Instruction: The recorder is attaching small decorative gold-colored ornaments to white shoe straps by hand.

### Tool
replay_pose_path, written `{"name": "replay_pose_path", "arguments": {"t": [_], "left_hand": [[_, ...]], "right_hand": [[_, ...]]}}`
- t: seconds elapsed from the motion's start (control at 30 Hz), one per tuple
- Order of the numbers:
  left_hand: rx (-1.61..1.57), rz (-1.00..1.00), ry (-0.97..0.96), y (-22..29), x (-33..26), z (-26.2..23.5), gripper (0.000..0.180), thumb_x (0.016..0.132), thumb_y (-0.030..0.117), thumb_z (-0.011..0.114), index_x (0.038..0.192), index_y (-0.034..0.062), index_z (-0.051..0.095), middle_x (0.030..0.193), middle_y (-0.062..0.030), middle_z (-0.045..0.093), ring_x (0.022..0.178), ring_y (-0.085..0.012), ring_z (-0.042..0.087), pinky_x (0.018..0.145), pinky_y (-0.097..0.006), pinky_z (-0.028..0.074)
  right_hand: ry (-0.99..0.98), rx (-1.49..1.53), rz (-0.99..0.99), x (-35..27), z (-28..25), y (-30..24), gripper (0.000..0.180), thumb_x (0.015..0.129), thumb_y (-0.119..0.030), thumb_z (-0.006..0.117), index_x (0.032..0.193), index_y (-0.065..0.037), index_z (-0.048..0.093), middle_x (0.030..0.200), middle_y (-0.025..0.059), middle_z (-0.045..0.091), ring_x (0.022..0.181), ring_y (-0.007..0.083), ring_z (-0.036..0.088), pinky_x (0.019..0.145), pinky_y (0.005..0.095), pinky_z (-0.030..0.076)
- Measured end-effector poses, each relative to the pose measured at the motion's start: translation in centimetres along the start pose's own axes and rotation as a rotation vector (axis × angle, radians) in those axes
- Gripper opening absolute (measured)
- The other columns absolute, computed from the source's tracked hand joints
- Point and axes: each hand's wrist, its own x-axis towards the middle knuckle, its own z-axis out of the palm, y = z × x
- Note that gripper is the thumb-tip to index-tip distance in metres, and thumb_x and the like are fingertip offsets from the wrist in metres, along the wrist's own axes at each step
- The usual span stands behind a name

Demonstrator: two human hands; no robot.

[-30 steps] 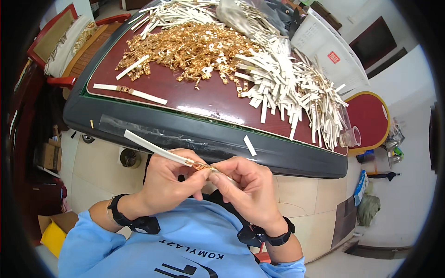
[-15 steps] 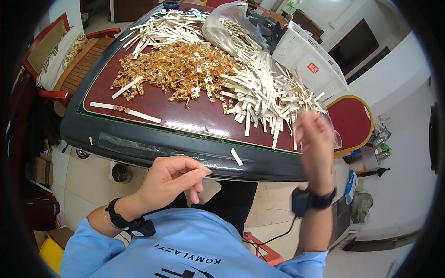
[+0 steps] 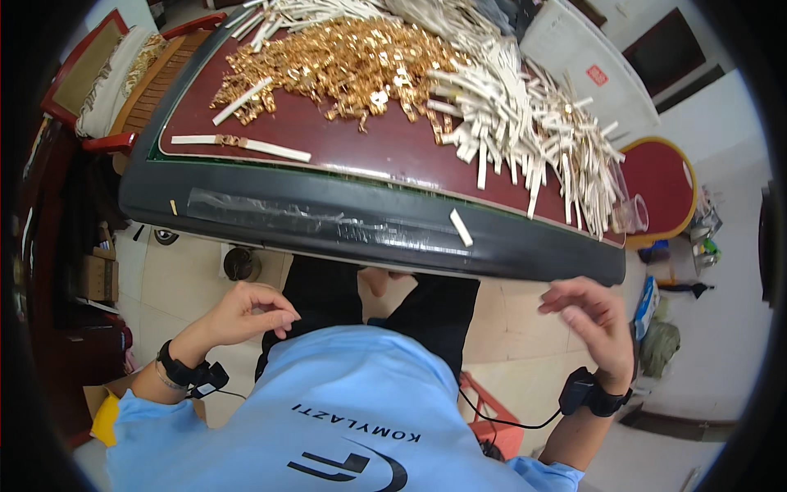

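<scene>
My left hand (image 3: pixel 254 316) hangs in front of the table's near edge, thumb and forefinger closed together, with nothing showing between them. My right hand (image 3: pixel 592 321) is off the table's near right corner. Its fingers are curved and apart from the thumb, holding nothing visible. Beyond it, white strips with gold-coloured ends (image 3: pixel 586 176) lie heaped along the right side of the table. In the middle is a mound of gold-coloured metal buckles (image 3: pixel 352 70). A white strip joined at a gold-coloured buckle (image 3: pixel 232 141) lies apart at the left.
The table (image 3: pixel 361 160) has a dark red top and a wide black padded rim. One short white strip (image 3: pixel 461 228) and clear tape (image 3: pixel 270 205) lie on that rim. A white plastic crate (image 3: pixel 578 66) and a red-backed chair (image 3: pixel 658 184) stand at the right; a wooden armchair (image 3: pixel 98 86) is at the left.
My right hand has drawn back from beside the strips at the right to in front of the table. My left hand has moved back and left. The table sits higher in view.
</scene>
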Motion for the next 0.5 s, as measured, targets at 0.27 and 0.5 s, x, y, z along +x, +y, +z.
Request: {"name": "replay_pose_path", "arguments": {"t": [0.27,0.5], "left_hand": [[0.468,-0.184,0.455,-17.1,-4.6,-0.2,0.024,0.092,0.010,0.063,0.112,-0.0036,0.065,0.105,-0.0117,0.068,0.097,-0.0162,0.064,0.081,-0.028,0.052],[0.098,-0.409,0.430,-25.9,-8.5,0.9,0.031,0.100,0.016,0.051,0.121,-0.0044,0.060,0.112,-0.0110,0.066,0.102,-0.0198,0.062,0.088,-0.032,0.050]], "right_hand": [[-0.246,-0.199,0.607,-4.2,6.4,14.6,0.035,0.095,-0.018,0.060,0.120,0.006,0.060,0.100,0.0169,0.069,0.085,0.0206,0.068,0.075,0.0307,0.055],[-0.358,-0.284,0.724,-7.7,10.0,25.1,0.023,0.093,-0.008,0.054,0.107,0.008,0.062,0.091,0.0143,0.068,0.076,0.0204,0.067,0.071,0.0319,0.055]]}}
